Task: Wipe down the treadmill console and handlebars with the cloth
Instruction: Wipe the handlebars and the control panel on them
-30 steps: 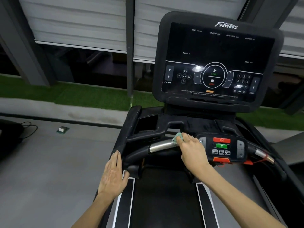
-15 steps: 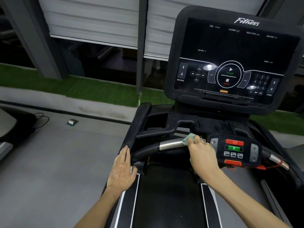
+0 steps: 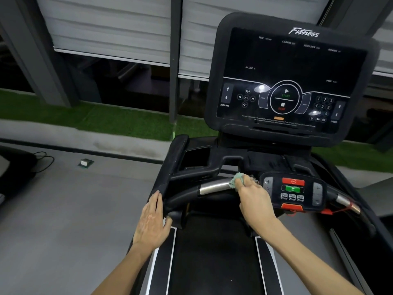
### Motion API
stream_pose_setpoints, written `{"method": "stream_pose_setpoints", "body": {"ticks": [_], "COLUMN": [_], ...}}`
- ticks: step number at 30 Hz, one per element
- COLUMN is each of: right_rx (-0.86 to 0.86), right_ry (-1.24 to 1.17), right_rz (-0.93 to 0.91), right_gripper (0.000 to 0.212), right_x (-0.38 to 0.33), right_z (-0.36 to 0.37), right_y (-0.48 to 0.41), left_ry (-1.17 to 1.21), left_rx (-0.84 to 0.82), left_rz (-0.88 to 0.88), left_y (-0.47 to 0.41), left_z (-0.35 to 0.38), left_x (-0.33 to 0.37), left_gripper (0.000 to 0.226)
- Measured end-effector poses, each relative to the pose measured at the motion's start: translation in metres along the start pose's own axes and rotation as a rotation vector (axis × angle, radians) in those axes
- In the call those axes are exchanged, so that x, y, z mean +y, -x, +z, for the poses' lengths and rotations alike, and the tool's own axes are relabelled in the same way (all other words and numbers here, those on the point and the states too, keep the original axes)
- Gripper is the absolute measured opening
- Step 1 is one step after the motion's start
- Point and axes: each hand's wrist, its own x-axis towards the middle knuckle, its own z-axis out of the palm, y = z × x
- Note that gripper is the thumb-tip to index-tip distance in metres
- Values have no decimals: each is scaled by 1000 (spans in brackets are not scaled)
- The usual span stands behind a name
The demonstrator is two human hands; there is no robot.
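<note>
A black treadmill console (image 3: 291, 67) with a dark touch panel rises ahead. Below it runs the front handlebar (image 3: 212, 185) with a silver metal section, and a small control pad (image 3: 293, 191) with red and green buttons sits at its middle. My right hand (image 3: 254, 199) grips a small green cloth (image 3: 235, 181) and presses it onto the bar just left of the pad. My left hand (image 3: 151, 220) rests flat with straight fingers against the black left side arm (image 3: 170, 177).
The black running belt (image 3: 212, 252) with white-edged side rails lies below my arms. Grey floor spreads to the left, with a small box (image 3: 85, 162) and a cable (image 3: 45, 159) on it. A green turf strip (image 3: 119, 122) and shuttered windows lie beyond.
My right hand and cloth stay on the same spot of the bar, just left of the pad. My left hand keeps its place on the side arm. The camera has turned slightly left.
</note>
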Motion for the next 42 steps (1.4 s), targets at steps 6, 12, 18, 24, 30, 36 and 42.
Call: {"method": "stream_pose_setpoints", "body": {"ticks": [6,12,18,24,30,36,42], "right_rx": [-121,-29,-236,-234,-228,-251,-264], "right_ry": [-100,-684,-1790,-2011,-1938,-1876,-1894], "right_rz": [-3,237,590,565,468,437,435], "right_gripper": [57,35,27,36,33,33,32], "right_x": [14,33,34,42,38,29,38], "right_z": [-10,-37,-67,-77,-89,-85,-82], "right_y": [8,-13,-22,-21,-18,-4,3], "left_ry": [48,244,743,963,776,632,827], "left_rx": [-64,20,22,-19,66,47,-55], "left_rz": [-52,85,182,139,314,368,178], "left_y": [-4,-35,-48,-50,-51,-42,-46], "left_z": [-10,-47,-90,-111,-122,-117,-119], "left_x": [5,71,177,206,207,208,210], "left_gripper": [75,45,30,35,41,48,21]}}
